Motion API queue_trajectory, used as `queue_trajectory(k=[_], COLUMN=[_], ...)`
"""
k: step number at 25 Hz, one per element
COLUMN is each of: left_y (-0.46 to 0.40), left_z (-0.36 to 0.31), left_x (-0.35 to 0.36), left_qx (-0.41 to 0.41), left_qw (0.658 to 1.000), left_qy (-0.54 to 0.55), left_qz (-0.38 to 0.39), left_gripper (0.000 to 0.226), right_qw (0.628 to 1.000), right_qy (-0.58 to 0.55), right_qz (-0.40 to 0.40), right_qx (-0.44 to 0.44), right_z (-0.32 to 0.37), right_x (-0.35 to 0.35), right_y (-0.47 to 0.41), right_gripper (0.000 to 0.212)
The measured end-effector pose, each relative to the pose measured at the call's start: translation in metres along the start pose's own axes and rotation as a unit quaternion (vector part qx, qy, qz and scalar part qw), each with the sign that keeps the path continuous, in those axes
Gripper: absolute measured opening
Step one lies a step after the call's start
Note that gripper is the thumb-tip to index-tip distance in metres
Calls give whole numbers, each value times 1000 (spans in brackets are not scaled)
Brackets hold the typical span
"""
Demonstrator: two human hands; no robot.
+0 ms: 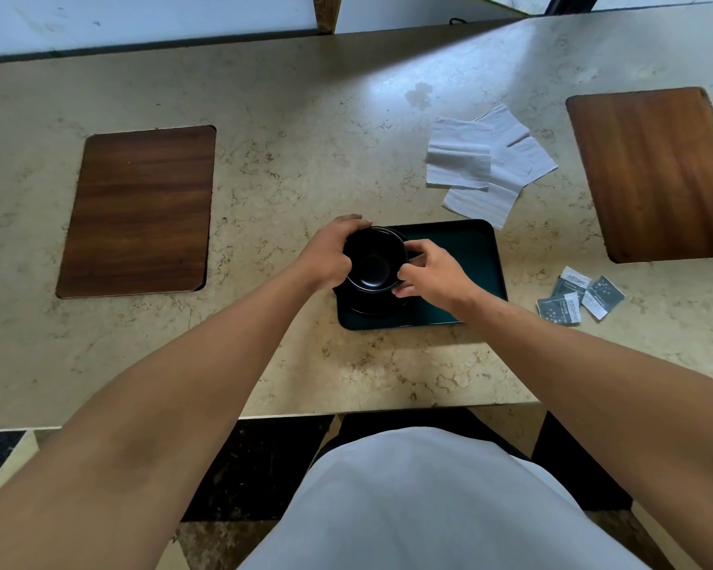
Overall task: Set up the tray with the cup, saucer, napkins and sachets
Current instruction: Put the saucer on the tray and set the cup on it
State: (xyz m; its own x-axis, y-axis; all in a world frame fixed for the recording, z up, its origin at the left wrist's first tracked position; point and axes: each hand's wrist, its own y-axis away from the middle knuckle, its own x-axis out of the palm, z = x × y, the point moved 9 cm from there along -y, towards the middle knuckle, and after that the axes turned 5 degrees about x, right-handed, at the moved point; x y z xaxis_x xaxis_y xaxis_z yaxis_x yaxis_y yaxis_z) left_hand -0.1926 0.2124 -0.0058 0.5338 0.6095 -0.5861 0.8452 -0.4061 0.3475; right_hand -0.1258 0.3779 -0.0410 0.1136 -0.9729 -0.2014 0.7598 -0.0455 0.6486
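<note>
A black cup (373,259) stands over a black saucer (373,308) on the left half of a dark tray (472,248). My left hand (330,250) wraps the cup's left side. My right hand (431,271) pinches the cup's right side, near the handle, fingers also reaching the saucer's edge. Whether the cup rests on the saucer or hovers just above it I cannot tell. Several white napkins (486,160) lie overlapping on the counter beyond the tray, to its right. Three grey sachets (579,296) lie on the counter to the right of the tray.
The marble counter (305,158) holds a wooden mat (141,209) at the left and another wooden mat (655,170) at the far right. The counter's front edge runs just beyond my white-clothed torso.
</note>
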Motion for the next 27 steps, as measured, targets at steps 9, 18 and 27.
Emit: queue_trajectory(k=[9,18,27], left_y=[10,18,13], left_z=[13,32,31], left_x=[-12,-17,-26], left_qx=[29,7,10], left_qw=[997,992,994], left_qy=[-44,-93,-83], left_qz=[-57,-86,-71], left_gripper=[57,38,45], right_qw=[984,972,973], right_qy=[149,203,200], right_qz=[-81,-89,-92], right_qx=[-49,-80,-68], right_z=[27,43,43], right_x=[-13,-16,-21], right_y=[-6,-13,-15], right_gripper=[32,30,32])
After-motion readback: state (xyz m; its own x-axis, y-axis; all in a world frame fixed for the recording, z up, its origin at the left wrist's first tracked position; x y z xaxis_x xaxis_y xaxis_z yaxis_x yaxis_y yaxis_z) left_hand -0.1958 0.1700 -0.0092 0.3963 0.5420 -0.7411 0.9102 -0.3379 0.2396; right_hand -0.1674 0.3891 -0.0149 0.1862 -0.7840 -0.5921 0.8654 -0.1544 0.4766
